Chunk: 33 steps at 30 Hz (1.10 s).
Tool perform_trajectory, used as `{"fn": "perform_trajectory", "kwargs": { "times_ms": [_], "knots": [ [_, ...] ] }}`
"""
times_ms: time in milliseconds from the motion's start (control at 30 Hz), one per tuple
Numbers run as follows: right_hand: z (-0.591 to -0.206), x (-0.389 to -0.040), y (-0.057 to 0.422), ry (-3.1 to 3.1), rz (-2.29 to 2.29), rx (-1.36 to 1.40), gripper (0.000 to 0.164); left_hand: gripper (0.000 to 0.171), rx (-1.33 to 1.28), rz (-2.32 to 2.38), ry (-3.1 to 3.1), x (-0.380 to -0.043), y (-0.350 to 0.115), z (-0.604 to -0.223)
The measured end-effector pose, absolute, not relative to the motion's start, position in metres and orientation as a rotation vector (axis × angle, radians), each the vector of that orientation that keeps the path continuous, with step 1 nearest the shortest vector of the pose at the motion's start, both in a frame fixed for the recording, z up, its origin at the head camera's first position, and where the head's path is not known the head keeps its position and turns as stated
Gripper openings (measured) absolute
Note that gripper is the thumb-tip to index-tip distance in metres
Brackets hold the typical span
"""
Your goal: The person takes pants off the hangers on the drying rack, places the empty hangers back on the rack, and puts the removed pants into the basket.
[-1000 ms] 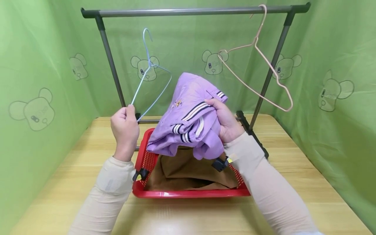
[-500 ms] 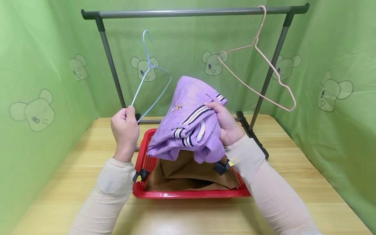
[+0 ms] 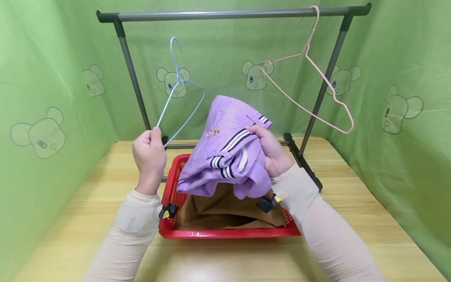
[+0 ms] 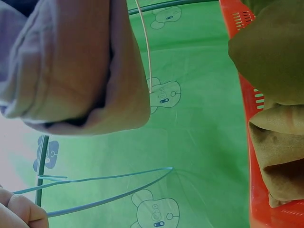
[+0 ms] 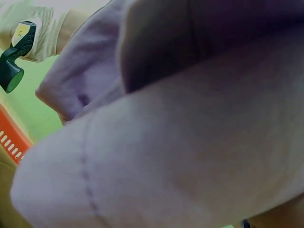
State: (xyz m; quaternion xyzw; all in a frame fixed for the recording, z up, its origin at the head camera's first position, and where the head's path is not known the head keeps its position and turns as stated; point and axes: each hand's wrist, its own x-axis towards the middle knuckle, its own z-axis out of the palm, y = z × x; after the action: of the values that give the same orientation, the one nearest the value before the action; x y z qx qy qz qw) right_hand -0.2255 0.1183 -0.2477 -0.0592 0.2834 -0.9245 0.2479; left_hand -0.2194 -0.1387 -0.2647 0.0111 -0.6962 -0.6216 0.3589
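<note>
In the head view my left hand [image 3: 149,160] grips a light blue wire hanger [image 3: 167,105] by a lower corner, its hook pointing up. My right hand [image 3: 275,154] holds a bunched purple shirt [image 3: 225,113] with navy-and-white striped trim and a small embroidery, the thumb pressing on the striped band. The shirt hangs over a red basket [image 3: 229,234]; its folds hide most of my right fingers. Close-up purple cloth [image 5: 156,156] fills most of the right wrist view. In the left wrist view, fingers [image 4: 23,209] close round the hanger's wire at the lower left.
Brown cloth [image 3: 225,201] lies in the basket, which stands on a wooden table [image 3: 88,219]. Behind it rises a grey rack with a top bar [image 3: 218,15]. From the bar's right part hangs a pink hanger [image 3: 312,34]. Green curtains [image 3: 42,78] enclose the table.
My right hand and the purple shirt have sunk slightly toward the basket. The left hand has stayed nearly still, with the blue hanger's hook dipping a little.
</note>
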Motion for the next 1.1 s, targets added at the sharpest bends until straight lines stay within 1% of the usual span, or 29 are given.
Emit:
{"fn": "perform_trajectory", "kwargs": {
  "times_ms": [200, 900, 1100],
  "knots": [
    [-0.250, -0.224, 0.118, 0.823, -2.502, -0.159, 0.025, 0.045, 0.016, -1.616, -1.796, -0.218, -0.139, -0.264],
    [-0.259, -0.223, 0.119, 0.766, -2.530, -0.064, 0.016, 0.045, 0.020, -1.635, -1.789, -0.219, -0.139, -0.263],
    [-0.261, -0.221, 0.119, 0.777, -2.523, -0.049, 0.018, 0.045, 0.026, -1.617, -1.797, -0.220, -0.140, -0.264]
  ]
}}
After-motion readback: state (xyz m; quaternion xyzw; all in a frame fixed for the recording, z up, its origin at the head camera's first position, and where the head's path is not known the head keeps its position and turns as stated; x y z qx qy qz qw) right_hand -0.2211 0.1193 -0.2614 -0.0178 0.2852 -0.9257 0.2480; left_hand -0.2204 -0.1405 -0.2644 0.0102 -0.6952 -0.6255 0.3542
